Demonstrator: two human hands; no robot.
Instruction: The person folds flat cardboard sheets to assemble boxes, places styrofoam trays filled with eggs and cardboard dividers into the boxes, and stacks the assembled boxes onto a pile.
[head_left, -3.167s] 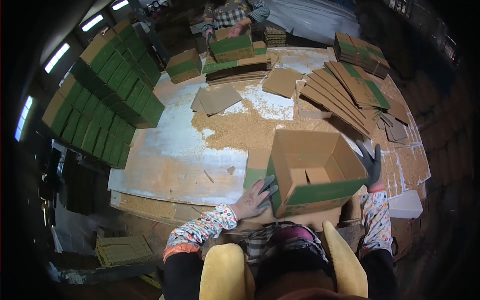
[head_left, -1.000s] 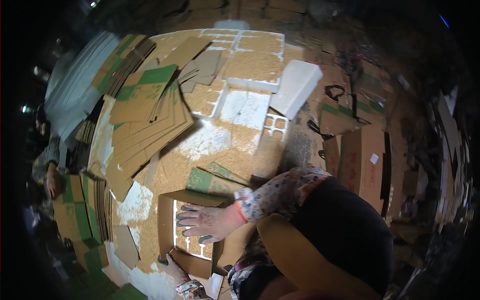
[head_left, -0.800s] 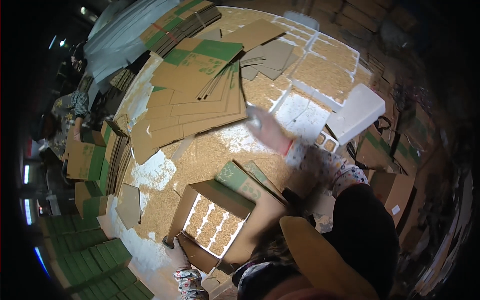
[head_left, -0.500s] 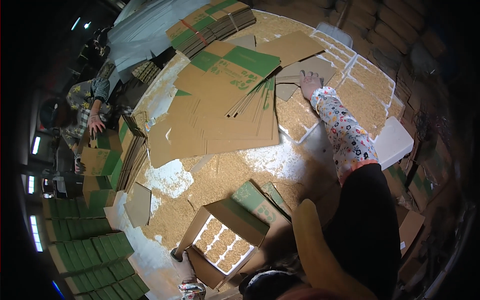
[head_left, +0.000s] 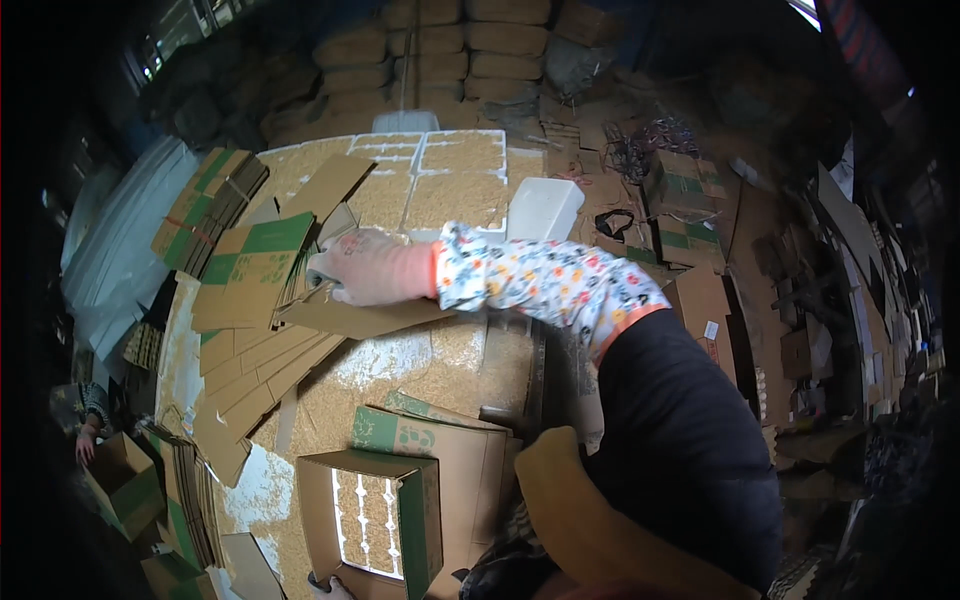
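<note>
My right hand [head_left: 365, 268], in a thin glove with dark fingertips, is closed at the edge of a flat cardboard sheet [head_left: 385, 318]. The sheet slants out below my wrist, over the pile of flattened cardboard boxes [head_left: 255, 345] with green printing. At the lower edge, my left hand [head_left: 332, 588] grips the near rim of an open cardboard box [head_left: 422, 520]; only its fingers show. Inside that box sits a white tray [head_left: 367, 525] with several compartments full of tan, crumbly material.
Filled white trays [head_left: 455, 200] lie at the table's far side, beside a white foam block [head_left: 545, 210]. A strapped carton bundle [head_left: 205, 215] stands far left. Green-printed flat cartons [head_left: 440, 440] lie behind the open box. Another person's hand [head_left: 86, 445] is by a carton at left.
The view has swung to the right. My right hand has come off the grey cardboard by the trays and now holds a raised cardboard sheet. My left hand stays at the box.
</note>
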